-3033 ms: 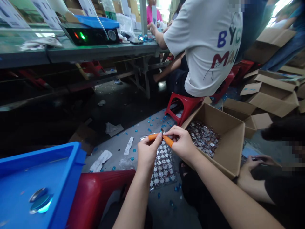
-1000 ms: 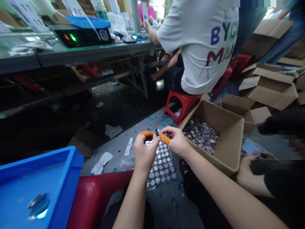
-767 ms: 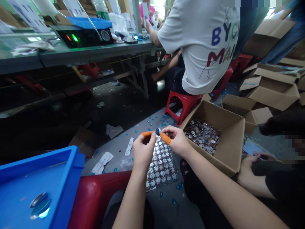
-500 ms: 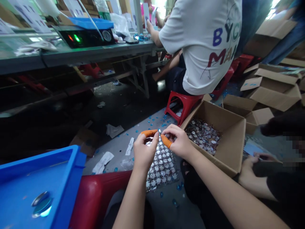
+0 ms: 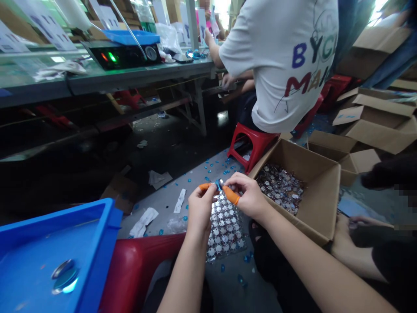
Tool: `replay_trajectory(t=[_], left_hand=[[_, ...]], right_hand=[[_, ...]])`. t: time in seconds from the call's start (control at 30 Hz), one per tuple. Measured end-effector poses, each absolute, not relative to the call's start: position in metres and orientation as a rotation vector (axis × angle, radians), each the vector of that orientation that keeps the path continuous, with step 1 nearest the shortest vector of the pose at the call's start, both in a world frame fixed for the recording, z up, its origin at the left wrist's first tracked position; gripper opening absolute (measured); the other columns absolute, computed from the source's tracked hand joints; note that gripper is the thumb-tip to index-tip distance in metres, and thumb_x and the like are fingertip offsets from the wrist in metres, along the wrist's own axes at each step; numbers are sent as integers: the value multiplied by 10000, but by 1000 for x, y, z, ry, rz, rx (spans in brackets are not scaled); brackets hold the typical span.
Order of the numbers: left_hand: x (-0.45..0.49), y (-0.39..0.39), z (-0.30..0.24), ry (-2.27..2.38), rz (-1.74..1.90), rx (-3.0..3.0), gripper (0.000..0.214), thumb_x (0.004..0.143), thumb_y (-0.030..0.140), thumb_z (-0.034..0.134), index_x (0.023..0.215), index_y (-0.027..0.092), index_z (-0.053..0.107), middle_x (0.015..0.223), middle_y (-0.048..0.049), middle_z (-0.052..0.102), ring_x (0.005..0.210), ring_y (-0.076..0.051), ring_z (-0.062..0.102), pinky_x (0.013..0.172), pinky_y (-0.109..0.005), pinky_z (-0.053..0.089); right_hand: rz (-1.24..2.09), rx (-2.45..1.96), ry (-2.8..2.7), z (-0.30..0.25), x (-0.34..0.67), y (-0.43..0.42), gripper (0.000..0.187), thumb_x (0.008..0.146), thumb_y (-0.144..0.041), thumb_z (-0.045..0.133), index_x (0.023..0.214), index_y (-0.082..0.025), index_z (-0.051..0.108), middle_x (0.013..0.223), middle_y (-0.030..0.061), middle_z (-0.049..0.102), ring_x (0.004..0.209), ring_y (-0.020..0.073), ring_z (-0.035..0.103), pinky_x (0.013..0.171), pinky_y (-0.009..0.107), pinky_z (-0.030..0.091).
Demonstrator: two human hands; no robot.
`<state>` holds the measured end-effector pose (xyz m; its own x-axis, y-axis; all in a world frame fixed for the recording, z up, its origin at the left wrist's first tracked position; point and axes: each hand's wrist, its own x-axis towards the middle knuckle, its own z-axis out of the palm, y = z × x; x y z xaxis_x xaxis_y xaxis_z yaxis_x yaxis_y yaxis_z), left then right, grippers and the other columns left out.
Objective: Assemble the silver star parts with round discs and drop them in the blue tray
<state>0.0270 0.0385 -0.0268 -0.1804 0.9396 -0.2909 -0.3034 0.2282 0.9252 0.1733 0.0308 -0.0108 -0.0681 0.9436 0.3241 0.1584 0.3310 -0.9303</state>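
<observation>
My left hand (image 5: 199, 206) and my right hand (image 5: 249, 198) meet in front of me, both with orange finger covers. Between their fingertips is a small round silver disc (image 5: 221, 183), gripped by my right hand. A scrap of blue film (image 5: 217, 186) lies against it, pinched by my left fingers; whether the two are still joined is too small to tell. Below the hands, a sheet of silver flower-shaped pieces (image 5: 226, 232) lies low near the floor. Several shiny round discs (image 5: 65, 278) rest in the blue tray (image 5: 97, 226) at left.
A carton (image 5: 321, 195) of loose silver pieces stands at right. A co-worker in a white shirt (image 5: 276, 65) sits on a red stool (image 5: 239, 130) ahead. Blue scraps and papers (image 5: 143, 221) litter the floor. A workbench (image 5: 130, 71) runs along the left; another person's hand (image 5: 342, 230) shows at right.
My left hand has drawn slightly down, and more of the blue film and the silver disc now shows between my fingertips. The whole view has shifted a little to the right.
</observation>
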Motion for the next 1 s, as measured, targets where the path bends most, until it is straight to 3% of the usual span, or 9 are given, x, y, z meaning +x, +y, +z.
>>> replay_trajectory(t=[0.1, 0.2, 0.3, 0.47, 0.8, 1.0], left_hand=[[27, 39, -27, 1219, 1177, 542, 389, 606, 382, 837, 858, 123, 692, 823, -52, 680, 769, -168, 646, 657, -248, 464], [26, 38, -23, 1143, 1191, 548, 418, 632, 413, 846, 892, 121, 699, 844, -68, 690, 788, -175, 659, 679, -254, 477], [24, 36, -17, 1162, 1365, 735, 432, 714, 426, 824, 1020, 140, 716, 974, -92, 711, 871, -183, 672, 731, -263, 497], [21, 34, -11, 1176, 1469, 1073, 514, 767, 393, 817, 1223, 201, 678, 1194, -115, 692, 1033, -217, 670, 877, -319, 531], [24, 30, -16, 1262, 1442, 1197, 261, 833, 382, 755, 996, 179, 772, 985, -100, 746, 924, -225, 696, 833, -322, 546], [26, 25, -8, 1197, 1530, 1087, 250, 796, 347, 794, 962, 163, 767, 971, -94, 753, 931, -221, 701, 879, -330, 551]], right_hand=[[1123, -1028, -1222, -20, 171, 37, 225, 721, -344, 823, 823, -184, 702, 763, 8, 584, 653, 122, 483, 564, 247, 386], [1319, -1000, -921, -22, 169, 42, 321, 645, -377, 857, 825, -172, 687, 618, -34, 543, 529, 84, 404, 489, 222, 301], [1446, -921, -758, -19, 170, 43, 324, 624, -356, 845, 827, -171, 672, 484, -88, 425, 439, 53, 283, 449, 210, 204], [1548, -854, -676, -17, 171, 44, 267, 679, -322, 814, 829, -166, 658, 449, -101, 370, 426, 52, 261, 449, 206, 191], [1667, -771, -611, -15, 169, 43, 226, 721, -286, 808, 812, -168, 639, 482, -105, 328, 442, 55, 216, 433, 198, 231], [1927, -578, -442, -8, 168, 38, 269, 758, -258, 783, 717, -162, 536, 664, -63, 412, 475, 34, 156, 417, 167, 252]])
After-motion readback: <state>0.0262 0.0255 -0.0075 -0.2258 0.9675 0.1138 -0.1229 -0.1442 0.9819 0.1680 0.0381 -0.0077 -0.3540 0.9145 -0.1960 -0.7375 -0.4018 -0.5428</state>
